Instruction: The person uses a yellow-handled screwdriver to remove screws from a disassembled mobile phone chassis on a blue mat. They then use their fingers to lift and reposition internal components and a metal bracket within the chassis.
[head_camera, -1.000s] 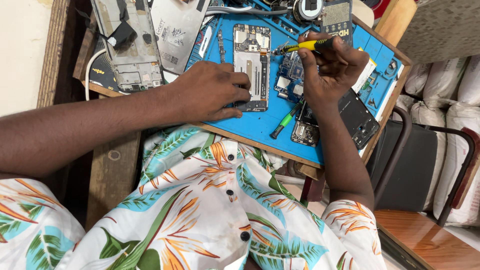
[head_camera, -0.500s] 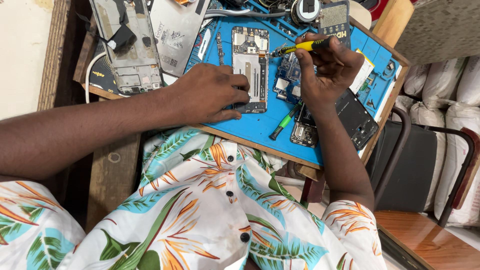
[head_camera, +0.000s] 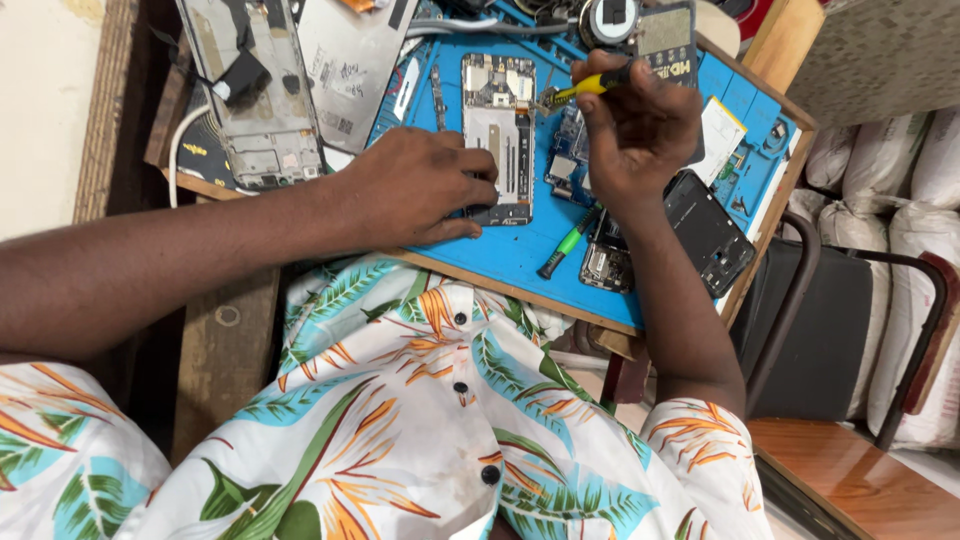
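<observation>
Pressing flat, the left hand (head_camera: 415, 190) still steadies the opened phone (head_camera: 497, 135). The right hand (head_camera: 640, 125), clamped on the yellow screwdriver (head_camera: 580, 88), has brought its tip nearer the phone's top edge.

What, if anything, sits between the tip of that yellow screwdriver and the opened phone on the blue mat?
Nothing visible does. The right hand holds the yellow screwdriver with its tip at the opened phone's upper right edge, while the left hand presses the phone's lower end on the blue mat.
</observation>
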